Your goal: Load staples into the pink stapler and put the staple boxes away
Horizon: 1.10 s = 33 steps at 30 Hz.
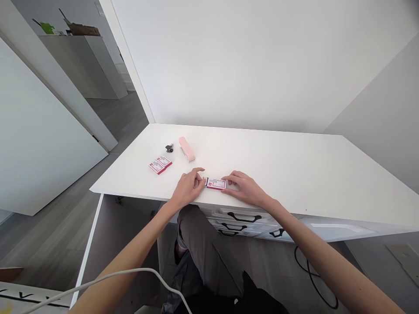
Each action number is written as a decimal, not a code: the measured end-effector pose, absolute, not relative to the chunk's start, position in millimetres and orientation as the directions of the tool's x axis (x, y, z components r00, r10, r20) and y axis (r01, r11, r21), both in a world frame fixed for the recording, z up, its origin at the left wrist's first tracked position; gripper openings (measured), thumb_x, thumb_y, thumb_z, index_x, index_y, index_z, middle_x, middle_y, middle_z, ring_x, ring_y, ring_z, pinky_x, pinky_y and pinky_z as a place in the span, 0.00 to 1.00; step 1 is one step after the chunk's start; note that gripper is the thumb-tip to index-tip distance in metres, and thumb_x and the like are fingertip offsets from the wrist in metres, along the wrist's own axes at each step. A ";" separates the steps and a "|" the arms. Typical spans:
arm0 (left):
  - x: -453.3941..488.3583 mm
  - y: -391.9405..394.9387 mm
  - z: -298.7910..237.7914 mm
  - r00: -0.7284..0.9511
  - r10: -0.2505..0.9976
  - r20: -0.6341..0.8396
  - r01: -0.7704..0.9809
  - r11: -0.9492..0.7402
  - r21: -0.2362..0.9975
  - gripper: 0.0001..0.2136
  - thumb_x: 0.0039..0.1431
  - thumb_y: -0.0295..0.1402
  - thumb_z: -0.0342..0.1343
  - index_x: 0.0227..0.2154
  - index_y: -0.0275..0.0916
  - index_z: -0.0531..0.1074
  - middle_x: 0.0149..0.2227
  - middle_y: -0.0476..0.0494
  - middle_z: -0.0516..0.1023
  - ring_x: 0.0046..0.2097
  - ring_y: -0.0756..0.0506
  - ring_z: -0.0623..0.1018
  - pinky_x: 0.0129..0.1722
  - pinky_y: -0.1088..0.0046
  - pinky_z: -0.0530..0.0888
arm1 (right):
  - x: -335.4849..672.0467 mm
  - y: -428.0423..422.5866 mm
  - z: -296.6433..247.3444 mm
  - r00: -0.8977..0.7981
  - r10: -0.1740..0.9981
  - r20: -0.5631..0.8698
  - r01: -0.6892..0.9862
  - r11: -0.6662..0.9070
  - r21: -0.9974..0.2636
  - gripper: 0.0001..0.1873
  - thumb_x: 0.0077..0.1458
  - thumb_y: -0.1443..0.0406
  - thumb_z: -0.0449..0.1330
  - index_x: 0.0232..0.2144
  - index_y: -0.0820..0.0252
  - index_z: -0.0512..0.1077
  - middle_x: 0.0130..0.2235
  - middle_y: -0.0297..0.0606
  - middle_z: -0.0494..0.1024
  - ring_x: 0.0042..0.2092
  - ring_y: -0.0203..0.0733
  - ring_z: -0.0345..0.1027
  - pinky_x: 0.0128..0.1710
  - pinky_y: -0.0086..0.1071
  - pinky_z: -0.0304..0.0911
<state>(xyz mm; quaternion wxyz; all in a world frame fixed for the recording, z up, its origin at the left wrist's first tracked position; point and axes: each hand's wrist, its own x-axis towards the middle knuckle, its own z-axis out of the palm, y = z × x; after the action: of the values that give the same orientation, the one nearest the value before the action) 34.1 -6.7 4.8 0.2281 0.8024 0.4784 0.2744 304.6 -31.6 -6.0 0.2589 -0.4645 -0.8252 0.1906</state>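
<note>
A small red-and-white box [216, 183] lies near the front edge of the white desk [278, 165]. My left hand [189, 186] pinches its left end with thumb and fingers together. My right hand [245, 187] rests curled over the box's right end, holding it against the desk. Farther back on the left lie a pink stapler [186, 149], a black binder clip [169, 148] and two more red-and-white boxes [160, 164] side by side.
Clear plastic drawers with black handles [244, 216] sit under the desk by my knees. A white cable [131, 274] crosses the lower left. White walls close in behind and right. An open doorway and a cabinet [85, 65] are at the left.
</note>
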 end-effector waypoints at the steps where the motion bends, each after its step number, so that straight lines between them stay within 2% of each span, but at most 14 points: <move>1: 34.0 -6.6 4.6 0.393 0.892 0.224 0.644 -0.441 0.626 0.17 0.71 0.42 0.49 0.57 0.42 0.69 0.34 0.50 0.79 0.35 0.45 0.75 0.53 0.59 0.71 | 302.9 -30.7 -8.4 -0.434 0.862 0.261 0.657 0.501 -0.563 0.19 0.68 0.52 0.62 0.55 0.50 0.78 0.43 0.42 0.78 0.47 0.52 0.73 0.47 0.45 0.70; 4: 33.6 -7.3 5.4 0.405 0.886 0.225 0.646 -0.452 0.615 0.17 0.71 0.42 0.49 0.57 0.43 0.69 0.34 0.51 0.79 0.34 0.45 0.75 0.54 0.58 0.71 | 299.3 -28.3 -14.7 -0.433 0.853 0.291 0.634 0.518 -0.574 0.19 0.68 0.51 0.62 0.56 0.50 0.78 0.43 0.42 0.79 0.48 0.52 0.73 0.50 0.46 0.69; 9: 32.6 -9.7 9.1 0.474 0.860 0.189 0.616 -0.478 0.626 0.18 0.74 0.41 0.43 0.60 0.43 0.67 0.32 0.51 0.77 0.34 0.45 0.74 0.51 0.59 0.71 | 298.2 -28.2 -18.0 -0.449 0.838 0.312 0.619 0.543 -0.568 0.20 0.69 0.51 0.62 0.57 0.49 0.78 0.43 0.42 0.79 0.47 0.52 0.72 0.51 0.47 0.69; 11: 31.8 -9.7 9.5 0.485 0.853 0.193 0.607 -0.487 0.628 0.19 0.73 0.44 0.47 0.61 0.43 0.67 0.33 0.50 0.77 0.36 0.44 0.75 0.51 0.59 0.71 | 298.2 -29.2 -17.0 -0.449 0.838 0.311 0.617 0.543 -0.570 0.20 0.69 0.51 0.62 0.58 0.49 0.78 0.43 0.42 0.79 0.47 0.52 0.72 0.51 0.47 0.68; 14: 31.2 -8.4 8.3 0.518 0.825 0.226 0.618 -0.543 0.568 0.24 0.66 0.51 0.59 0.59 0.43 0.71 0.39 0.46 0.76 0.44 0.40 0.75 0.52 0.58 0.71 | 298.2 -30.6 -15.2 -0.440 0.842 0.313 0.618 0.537 -0.575 0.20 0.69 0.51 0.61 0.58 0.47 0.78 0.43 0.41 0.78 0.47 0.52 0.72 0.51 0.47 0.69; 18: 27.8 -5.5 6.1 0.554 0.796 0.243 0.647 -0.595 0.476 0.21 0.66 0.53 0.60 0.52 0.44 0.77 0.43 0.41 0.75 0.49 0.37 0.74 0.52 0.56 0.71 | 298.7 -32.4 -13.6 -0.425 0.851 0.308 0.608 0.521 -0.599 0.22 0.69 0.51 0.61 0.62 0.45 0.75 0.44 0.41 0.78 0.47 0.51 0.72 0.52 0.48 0.69; 22: 4.4 -1.8 6.2 0.369 0.859 0.354 0.745 -0.501 0.440 0.19 0.67 0.52 0.58 0.50 0.42 0.77 0.43 0.40 0.76 0.48 0.37 0.75 0.52 0.55 0.72 | 298.8 -33.8 -13.1 -0.388 0.873 0.297 0.584 0.482 -0.653 0.26 0.69 0.53 0.60 0.66 0.46 0.68 0.45 0.40 0.78 0.45 0.49 0.72 0.52 0.47 0.70; 26: -37.8 2.5 6.6 0.155 0.863 0.481 0.868 -0.351 0.352 0.19 0.65 0.52 0.59 0.47 0.43 0.77 0.40 0.40 0.75 0.49 0.35 0.75 0.54 0.53 0.71 | 298.1 -34.3 -13.5 -0.366 0.881 0.299 0.581 0.468 -0.666 0.23 0.70 0.53 0.59 0.63 0.49 0.70 0.45 0.39 0.79 0.44 0.48 0.72 0.53 0.48 0.68; 29: -61.3 3.6 6.3 0.076 0.857 0.510 0.936 -0.238 0.259 0.20 0.63 0.53 0.61 0.46 0.43 0.77 0.44 0.37 0.75 0.50 0.32 0.74 0.54 0.51 0.71 | 297.7 -33.9 -14.2 -0.357 0.885 0.297 0.584 0.460 -0.669 0.21 0.70 0.53 0.58 0.61 0.50 0.70 0.44 0.39 0.79 0.43 0.47 0.72 0.54 0.47 0.68; 33: -65.0 -1.3 6.6 0.005 0.845 0.534 0.970 -0.134 0.204 0.24 0.63 0.52 0.60 0.53 0.40 0.73 0.47 0.33 0.75 0.53 0.29 0.74 0.54 0.49 0.71 | 297.3 -34.2 -15.4 -0.351 0.889 0.292 0.586 0.452 -0.672 0.20 0.70 0.54 0.58 0.60 0.50 0.70 0.44 0.38 0.79 0.44 0.47 0.72 0.54 0.47 0.68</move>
<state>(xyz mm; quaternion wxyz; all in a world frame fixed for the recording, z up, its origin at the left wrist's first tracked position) -65.0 -1.3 6.6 -0.1119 0.6998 0.6484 0.2781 297.3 -34.2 -15.4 0.3243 -0.4682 -0.7880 0.2337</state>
